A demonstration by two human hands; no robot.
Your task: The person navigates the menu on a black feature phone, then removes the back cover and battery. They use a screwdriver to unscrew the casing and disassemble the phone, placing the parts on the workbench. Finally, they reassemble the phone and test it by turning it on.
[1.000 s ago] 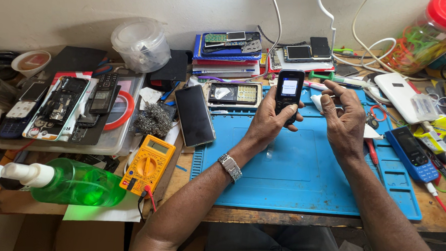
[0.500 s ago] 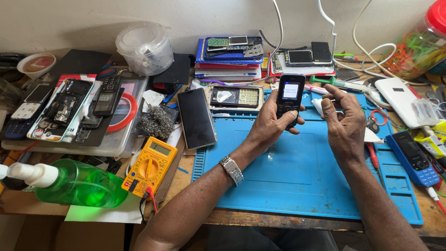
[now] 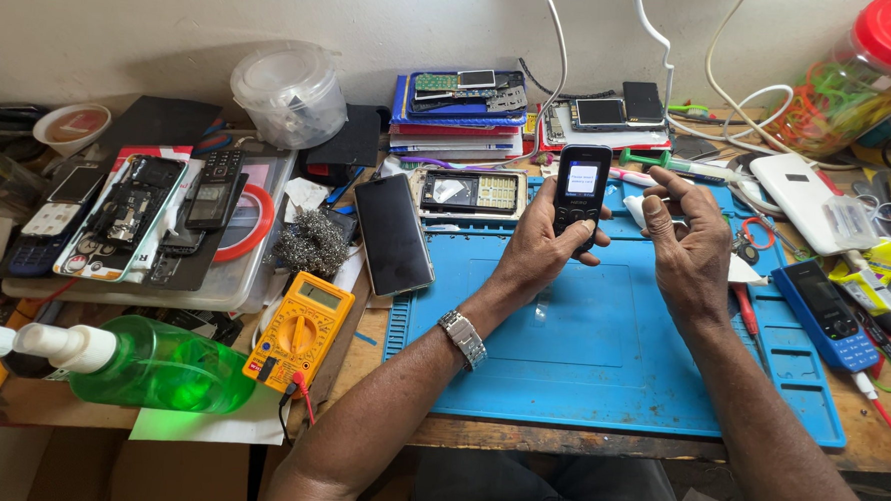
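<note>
Now | left hand (image 3: 541, 247) gripping black keypad phone (image 3: 581, 186) upright | right hand (image 3: 688, 241) loosely curled, empty

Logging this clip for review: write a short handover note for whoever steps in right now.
Left hand: holds a black keypad phone upright above the blue mat, screen lit.
Right hand: beside the phone, not touching it, fingers curled, seemingly pinching something too small to tell.
Done: the phone is powered on.
Left: a judgement only, probably checking the keys and screen.
</note>
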